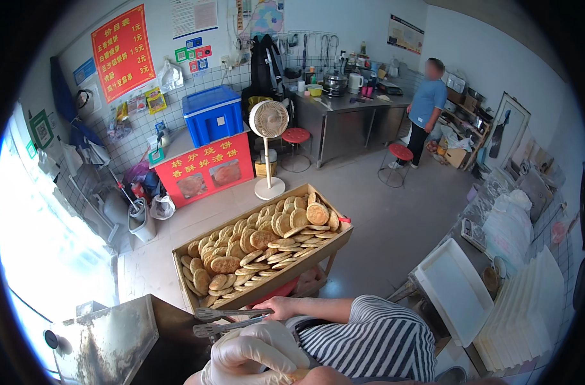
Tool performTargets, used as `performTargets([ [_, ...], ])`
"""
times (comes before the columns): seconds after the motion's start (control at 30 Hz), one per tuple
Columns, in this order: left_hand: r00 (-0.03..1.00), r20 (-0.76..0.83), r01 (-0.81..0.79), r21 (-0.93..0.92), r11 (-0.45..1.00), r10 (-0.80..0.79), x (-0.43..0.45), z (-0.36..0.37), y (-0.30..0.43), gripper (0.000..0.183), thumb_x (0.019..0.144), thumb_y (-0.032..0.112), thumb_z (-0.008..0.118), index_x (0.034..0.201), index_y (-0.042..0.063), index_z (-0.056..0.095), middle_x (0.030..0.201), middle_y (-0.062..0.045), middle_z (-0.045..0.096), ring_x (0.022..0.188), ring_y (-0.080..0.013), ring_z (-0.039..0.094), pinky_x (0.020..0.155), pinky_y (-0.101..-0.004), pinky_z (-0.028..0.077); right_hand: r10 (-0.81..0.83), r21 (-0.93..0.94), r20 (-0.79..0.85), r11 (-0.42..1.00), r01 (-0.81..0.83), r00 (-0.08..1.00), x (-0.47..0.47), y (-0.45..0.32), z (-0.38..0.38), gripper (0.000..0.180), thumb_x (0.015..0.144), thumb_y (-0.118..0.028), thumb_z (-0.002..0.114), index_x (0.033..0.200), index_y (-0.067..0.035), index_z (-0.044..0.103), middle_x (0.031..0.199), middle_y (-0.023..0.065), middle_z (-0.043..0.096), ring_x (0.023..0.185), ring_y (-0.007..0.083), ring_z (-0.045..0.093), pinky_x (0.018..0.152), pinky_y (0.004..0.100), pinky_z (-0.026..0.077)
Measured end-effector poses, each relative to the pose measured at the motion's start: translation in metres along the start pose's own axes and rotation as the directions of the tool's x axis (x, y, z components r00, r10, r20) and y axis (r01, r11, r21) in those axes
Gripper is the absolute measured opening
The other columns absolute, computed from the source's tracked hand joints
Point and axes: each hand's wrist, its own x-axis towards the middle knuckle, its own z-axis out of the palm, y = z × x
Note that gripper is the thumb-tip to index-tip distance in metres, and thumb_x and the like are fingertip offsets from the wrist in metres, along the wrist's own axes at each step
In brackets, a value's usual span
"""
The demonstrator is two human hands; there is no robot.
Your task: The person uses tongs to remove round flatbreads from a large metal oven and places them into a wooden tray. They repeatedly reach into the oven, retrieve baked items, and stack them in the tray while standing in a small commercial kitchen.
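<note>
My left hand (254, 353), in a pale, thin glove, is at the bottom centre. Its fingers are curled, with their tips against my bare right hand (321, 375), which shows only in part at the lower edge. Whether either holds something is hidden. Just beyond, a co-worker's bare hand (279, 307) holds metal tongs (213, 314); this person's striped shirt (369, 337) fills the lower middle. Past the tongs stands a long wooden tray (283, 284) heaped with round, flat baked breads (254, 240).
A stained metal oven or cabinet (109, 341) is at lower left. White trays (454, 288) stand at right. Beyond the breads are a white fan (269, 144), a blue box (213, 118) and red stools (401, 152). Another person (427, 106) stands by the steel counter (350, 108).
</note>
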Motion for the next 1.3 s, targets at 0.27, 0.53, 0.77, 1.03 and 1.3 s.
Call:
performTargets([
  [0.27,1.000,0.015,-0.025,-0.125,0.992,0.027,-0.008,-0.004,-0.001,0.013,0.074,0.006,0.070,0.074,0.006,0.057,0.073,-0.005,0.057,0.065,-0.0160,0.055,0.061,-0.0247,0.041,-0.035,0.008,-0.015,0.999,0.035,0.999,0.005,-0.003,0.004,0.050,0.079,-0.029,0.064,0.122,-0.010,0.050,0.102,0.0164,0.062,0.093,0.0293,0.061,0.081,0.0367,0.046],
  [0.53,0.999,0.036,-0.030,-0.185,0.982,0.037,-0.011,-0.010,0.006,0.012,0.075,0.005,0.069,0.076,0.004,0.057,0.076,-0.008,0.059,0.068,-0.0184,0.057,0.064,-0.0277,0.043,0.010,0.051,0.055,0.999,-0.013,0.998,0.015,-0.016,0.004,0.054,0.078,-0.036,0.065,0.124,-0.011,0.050,0.099,0.0129,0.063,0.091,0.0265,0.062,0.081,0.0354,0.046],
  [0.77,0.995,0.004,-0.102,-0.013,0.995,0.102,-0.030,-0.013,0.032,0.010,0.075,0.004,0.068,0.078,0.002,0.058,0.079,-0.010,0.060,0.071,-0.0207,0.058,0.066,-0.0310,0.044,-0.074,-0.040,0.123,0.996,0.080,0.990,0.036,-0.015,0.012,0.059,0.077,-0.037,0.064,0.127,-0.011,0.047,0.101,0.0145,0.063,0.094,0.0274,0.061,0.082,0.0356,0.046],
  [1.03,0.526,-0.820,0.125,0.337,0.933,0.225,-0.182,0.000,0.038,0.012,0.076,0.002,0.065,0.072,0.006,0.054,0.070,-0.004,0.055,0.063,-0.0175,0.051,0.057,-0.0308,0.039,-0.057,0.014,0.420,0.998,0.057,0.906,0.073,-0.017,0.040,0.064,0.075,-0.038,0.066,0.125,-0.002,0.047,0.114,0.0201,0.057,0.106,0.0306,0.056,0.090,0.0357,0.042],
  [1.3,-0.784,-0.620,-0.159,0.252,0.954,0.033,-0.393,0.132,-0.055,0.021,0.087,0.012,0.057,0.108,0.010,0.057,0.096,-0.004,0.063,0.083,-0.0119,0.061,0.075,-0.0253,0.050,-0.027,-0.017,0.587,0.999,0.046,0.809,0.085,-0.029,0.082,0.061,0.076,-0.040,0.064,0.123,-0.005,0.050,0.106,0.0199,0.061,0.101,0.0302,0.059,0.087,0.0357,0.043],
])
